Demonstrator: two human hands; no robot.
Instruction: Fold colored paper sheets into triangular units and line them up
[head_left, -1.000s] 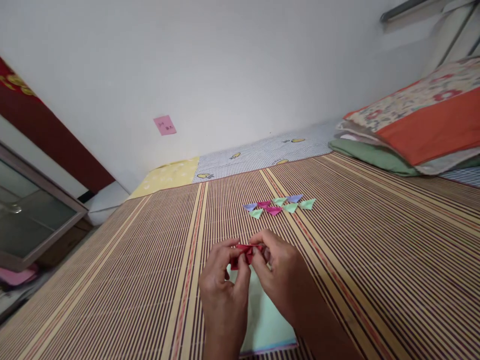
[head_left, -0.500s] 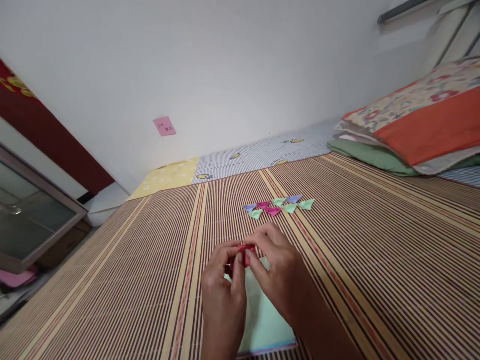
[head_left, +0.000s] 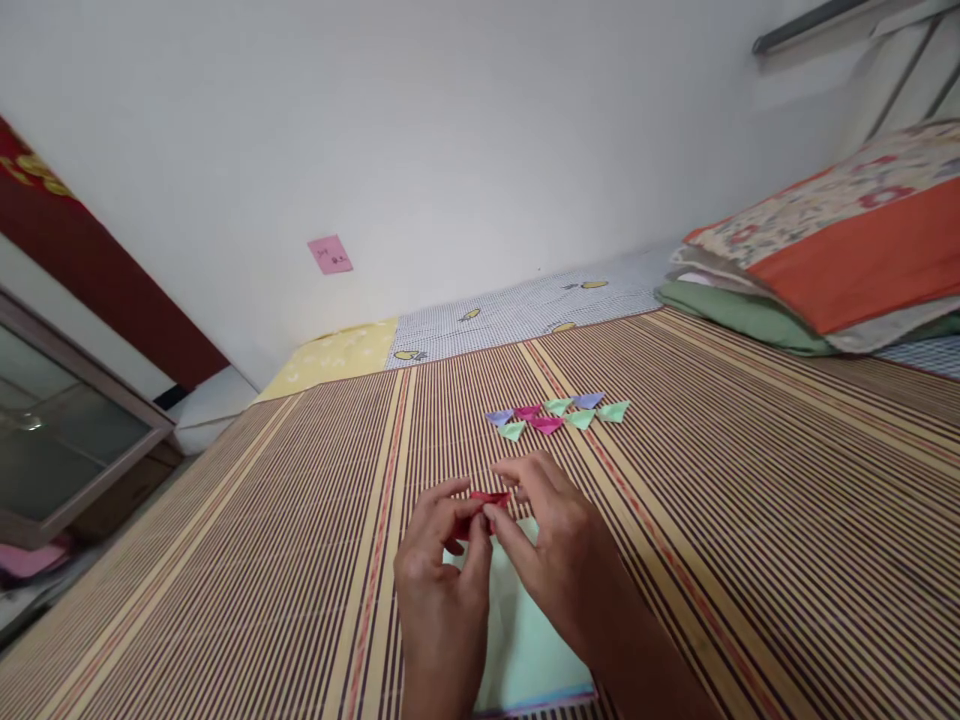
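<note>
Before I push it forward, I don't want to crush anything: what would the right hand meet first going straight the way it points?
Most likely the red folded paper, right at the thumb tip of the right hand, then the left hand holding it; exact depth is unclear.

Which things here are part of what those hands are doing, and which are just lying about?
In the work:
Red paper, in the left hand, right hand at it
Paper stack below
Small folded papers on the mat, likely

Just about, seemingly:
Pillow at right
Checked cloth
Pink note on the wall
</note>
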